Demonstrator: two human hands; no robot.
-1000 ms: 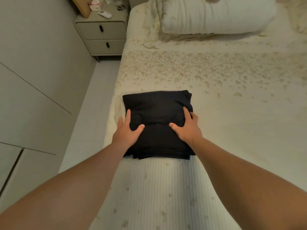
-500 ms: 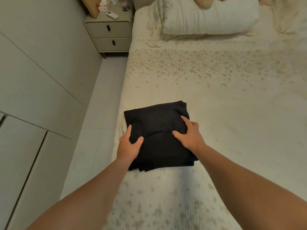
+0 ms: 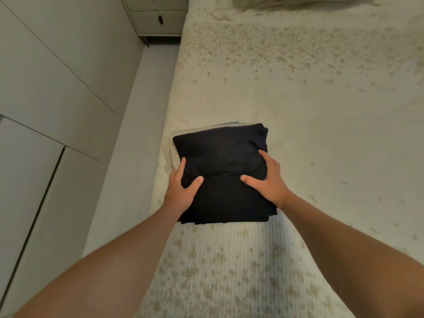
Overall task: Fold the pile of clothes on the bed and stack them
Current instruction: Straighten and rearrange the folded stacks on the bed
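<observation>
The left hand (image 3: 181, 191) and right hand (image 3: 267, 180) each grip a side of the folded dark garment (image 3: 222, 171), thumbs on top, fingers curled at its edges. It sits atop paler folded clothes (image 3: 181, 134) near the bed's (image 3: 321, 134) left edge, so stacking looks underway; next, square it up and let go

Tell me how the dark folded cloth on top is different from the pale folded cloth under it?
The dark folded garment is navy-black; the pale folded garment beneath is cream. The dark one shows its whole top face, while only the pale one's left and far edges peek out. The left hand and right hand hold the dark one, thumbs on top; whether they touch the pale one is unclear. Both are folded flat in one stack near the bed edge.
</observation>
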